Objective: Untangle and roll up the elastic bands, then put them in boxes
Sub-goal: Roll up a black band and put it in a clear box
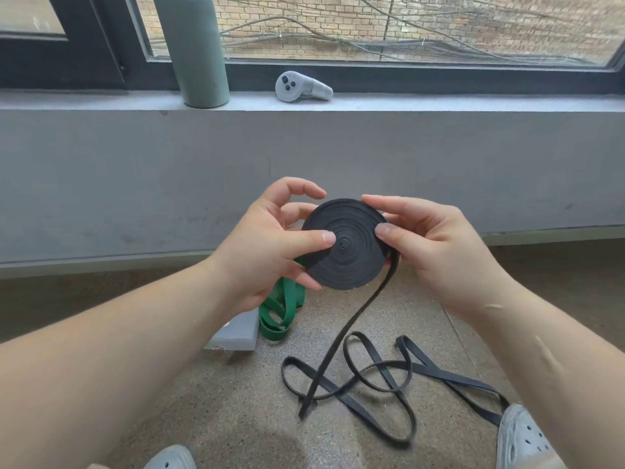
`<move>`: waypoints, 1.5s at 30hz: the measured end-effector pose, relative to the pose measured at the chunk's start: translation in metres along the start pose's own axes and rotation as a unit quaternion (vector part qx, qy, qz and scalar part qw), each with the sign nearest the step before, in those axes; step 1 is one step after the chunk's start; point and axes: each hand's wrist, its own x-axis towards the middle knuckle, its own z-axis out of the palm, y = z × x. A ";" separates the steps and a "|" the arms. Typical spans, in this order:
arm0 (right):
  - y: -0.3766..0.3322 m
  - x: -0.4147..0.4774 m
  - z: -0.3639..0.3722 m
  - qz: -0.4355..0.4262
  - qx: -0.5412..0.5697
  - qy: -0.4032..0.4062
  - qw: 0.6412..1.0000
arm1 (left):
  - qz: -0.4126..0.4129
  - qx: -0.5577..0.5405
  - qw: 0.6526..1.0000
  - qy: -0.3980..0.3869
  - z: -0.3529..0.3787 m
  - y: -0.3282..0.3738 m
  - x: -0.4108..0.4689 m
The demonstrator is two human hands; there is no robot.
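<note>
A black roll of elastic band (345,245) is held upright between the two hands, its flat spiral face turned toward the camera. The left hand (267,242) is closed on the roll's left side: its thumb is pressed on the face just beside the centre, while its lower fingers are curled under and behind the rim and its upper fingers are bent free above the rim. The right hand (436,248) is closed on the right side, with the thumb laid on the face near the edge and the forefinger stretched along the top of the rim.

From the roll's right edge, just under the right thumb, the unrolled tail (351,319) is hung down to the floor (236,401), where the rest of the band is spread in loose crossing loops (389,374) below and between the forearms. A green elastic band (277,313) is bunched on the floor beneath the left hand, just beside a grey box (236,330).

Beyond the hands, a green bottle (196,52) and a grey handheld controller (301,87) are set apart on the windowsill (439,101). Grey perforated clogs are seen below the left forearm (170,458) and the right forearm (524,438).
</note>
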 end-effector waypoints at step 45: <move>0.007 -0.006 0.037 -0.008 0.124 0.144 0.982 | 0.021 -0.136 0.983 0.119 0.015 0.004 0.000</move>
